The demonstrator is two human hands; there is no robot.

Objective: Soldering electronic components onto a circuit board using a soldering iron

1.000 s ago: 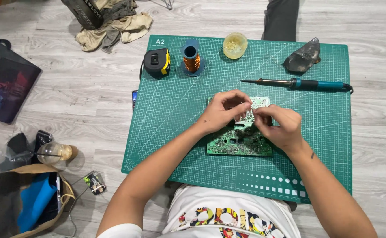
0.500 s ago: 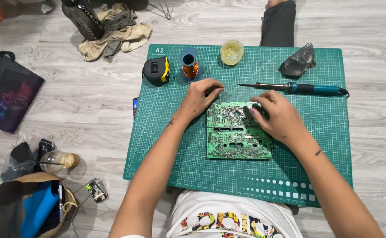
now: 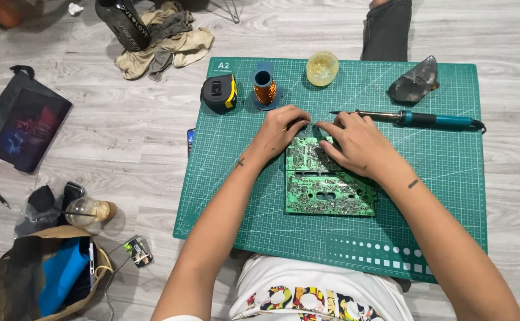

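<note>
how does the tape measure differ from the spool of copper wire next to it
The tape measure is a black and yellow blocky case lying flat; the spool of copper wire is a blue reel wound with orange-brown wire, standing upright with its open core facing up. The spool is narrower. Both sit untouched at the far edge of the green cutting mat.

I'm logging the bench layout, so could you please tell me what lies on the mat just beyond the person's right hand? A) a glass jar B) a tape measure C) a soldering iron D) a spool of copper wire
C: the soldering iron, with its teal handle, lies on the mat just past the right hand, which rests on the circuit board.
</note>
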